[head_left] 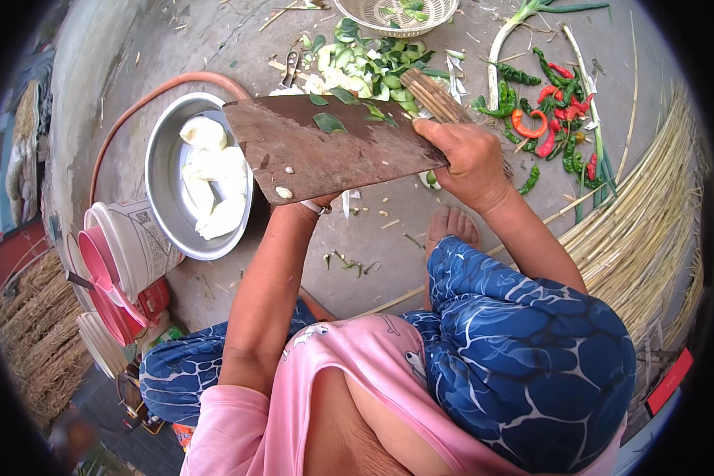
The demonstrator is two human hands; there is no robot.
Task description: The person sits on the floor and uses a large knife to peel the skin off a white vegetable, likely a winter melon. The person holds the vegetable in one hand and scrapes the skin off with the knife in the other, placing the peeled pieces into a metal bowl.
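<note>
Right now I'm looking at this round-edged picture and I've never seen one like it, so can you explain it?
There's no machine here, just a person using bare hands. A wide-view camera worn on the head looks down, so straight edges bend; the picture's left is the person's left.

The right hand grips the edge of a flat brown board with bits of leaf on it. The board hides most of the left hand, so I can't tell its grip.

On the ground lie chopped greens and red and green peppers. A metal bowl with white pieces sits to the left, a basket at the top, and long dry stalks to the right.
</note>
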